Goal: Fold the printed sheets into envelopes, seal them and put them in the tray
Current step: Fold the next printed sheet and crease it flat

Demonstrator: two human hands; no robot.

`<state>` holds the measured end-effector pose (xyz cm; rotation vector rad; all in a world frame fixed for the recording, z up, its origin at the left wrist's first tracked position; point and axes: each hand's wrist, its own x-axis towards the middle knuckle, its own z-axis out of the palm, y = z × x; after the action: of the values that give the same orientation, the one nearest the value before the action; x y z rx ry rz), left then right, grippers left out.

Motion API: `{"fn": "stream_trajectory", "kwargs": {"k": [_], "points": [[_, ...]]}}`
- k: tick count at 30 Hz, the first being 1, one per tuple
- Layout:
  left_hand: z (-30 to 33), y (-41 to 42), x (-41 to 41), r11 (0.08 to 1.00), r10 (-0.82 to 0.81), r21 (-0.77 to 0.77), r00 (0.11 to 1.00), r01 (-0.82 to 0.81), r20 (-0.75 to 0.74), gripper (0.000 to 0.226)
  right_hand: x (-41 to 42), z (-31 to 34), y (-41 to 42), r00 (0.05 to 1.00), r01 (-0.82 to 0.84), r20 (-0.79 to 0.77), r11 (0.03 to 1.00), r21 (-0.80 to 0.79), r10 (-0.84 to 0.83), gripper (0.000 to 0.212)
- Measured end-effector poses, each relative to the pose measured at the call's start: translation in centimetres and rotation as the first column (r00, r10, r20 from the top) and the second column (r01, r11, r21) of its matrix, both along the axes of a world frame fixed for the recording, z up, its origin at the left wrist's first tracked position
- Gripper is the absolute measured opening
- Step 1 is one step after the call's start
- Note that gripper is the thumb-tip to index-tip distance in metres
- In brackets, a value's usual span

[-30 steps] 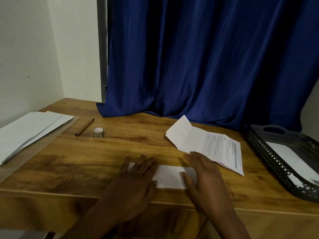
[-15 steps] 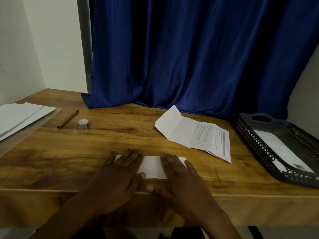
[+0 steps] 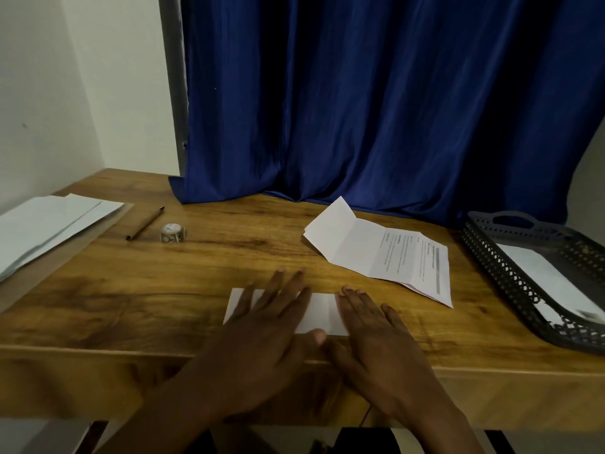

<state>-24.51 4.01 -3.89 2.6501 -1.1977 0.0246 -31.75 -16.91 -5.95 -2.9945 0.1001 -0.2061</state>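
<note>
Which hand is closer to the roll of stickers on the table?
Left. The left hand lies flat on the folded sheet, below and right of the sticker roll; the right hand is farther right.

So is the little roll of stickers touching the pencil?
Apart. In the head view, the sticker roll sits to the right of the pencil, with a strip of bare wooden table showing between them.
</note>
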Motion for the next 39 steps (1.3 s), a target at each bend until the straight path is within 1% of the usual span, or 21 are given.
{"fn": "stream_trajectory", "kwargs": {"k": [3,5,8,11,13,15,17,20,23,25,27,29,31,34,35,37,39], "points": [[-0.8,-1.1,-0.3,0.997,-0.064,0.043,0.998,0.065,-0.029,0.078,-0.1,0.2,0.0,1.0,-0.012,-0.008,1.0,-0.001,0.012,0.1],[-1.2,-0.8,-0.2,0.995,-0.059,0.075,0.998,0.058,0.008,0.078,-0.1,0.2,-0.1,1.0,-0.014,-0.016,1.0,-0.002,0.014,0.095],[-1.6,0.8,0.4,0.996,-0.004,0.085,0.999,0.001,0.04,0.082,0.0,0.2,-0.3,1.0,-0.016,-0.026,1.0,-0.013,0.016,0.087],[-1.6,3.4,1.5,0.989,0.1,0.1,0.993,-0.105,0.063,0.088,-0.1,0.2,-0.3,1.0,-0.014,-0.025,1.0,-0.008,0.014,0.087],[-1.3,5.3,2.3,0.981,0.16,0.107,0.986,-0.164,0.044,0.084,-0.2,0.3,-0.1,1.0,-0.016,-0.026,1.0,-0.012,0.016,0.087],[-1.1,6.2,2.8,0.978,0.179,0.105,0.984,-0.18,0.022,0.078,-0.3,0.5,-0.2,0.999,-0.011,-0.044,1.0,-0.009,0.01,0.087],[-1.2,6.5,2.7,0.979,0.181,0.091,0.982,-0.185,0.051,0.074,-0.2,0.9,-0.1,0.998,0.001,-0.061,1.0,0.002,-0.001,0.086],[-1.6,6.4,2.3,0.977,0.194,0.065,0.975,-0.202,0.107,0.074,0.3,1.6,1.0,1.0,0.001,-0.022,1.0,0.005,-0.001,0.093],[-1.9,6.6,2.3,0.977,0.203,0.035,0.97,-0.209,0.136,0.079,0.7,1.5,2.9,0.997,-0.083,0.007,0.995,0.061,0.083,0.103],[-1.9,6.6,2.2,0.978,0.207,0.004,0.97,-0.209,0.128,0.082,1.0,0.9,3.7,0.99,-0.138,-0.014,0.99,0.005,0.138,0.108],[-1.9,6.6,2.2,0.975,0.222,-0.034,0.97,-0.22,0.102,0.081,0.9,0.6,3.9,0.991,-0.137,-0.022,0.989,-0.063,0.136,0.109],[-1.9,6.9,2.2,0.969,0.237,-0.089,0.969,-0.231,0.068,0.083,0.5,0.8,3.9,0.993,-0.12,-0.001,0.991,-0.061,0.12,0.103],[-2.0,7.1,2.2,0.962,0.242,-0.136,0.97,-0.237,0.024,0.089,-0.3,1.1,4.0,0.989,-0.126,0.068,0.989,-0.076,0.131,0.092],[-2.2,7.2,2.4,0.963,0.229,-0.15,0.973,-0.225,0.014,0.09,-1.5,2.0,3.7,0.949,-0.178,0.242,0.977,-0.114,0.201,0.058],[-2.3,7.3,2.5,0.961,0.227,-0.167,0.974,-0.222,0.008,0.089,-1.8,2.4,3.5,0.937,-0.214,0.263,0.972,-0.096,0.232,0.049],[-2.4,7.3,2.6,0.937,0.231,-0.258,0.972,-0.234,-0.043,0.085,-2.1,3.3,3.0,0.919,-0.273,0.279,0.96,-0.058,0.278,0.033],[-2.5,7.4,2.6,0.919,0.218,-0.318,0.972,-0.235,-0.089,0.081,-2.0,4.7,2.6,0.921,-0.266,0.289,0.964,-0.02,0.26,0.02]]}}
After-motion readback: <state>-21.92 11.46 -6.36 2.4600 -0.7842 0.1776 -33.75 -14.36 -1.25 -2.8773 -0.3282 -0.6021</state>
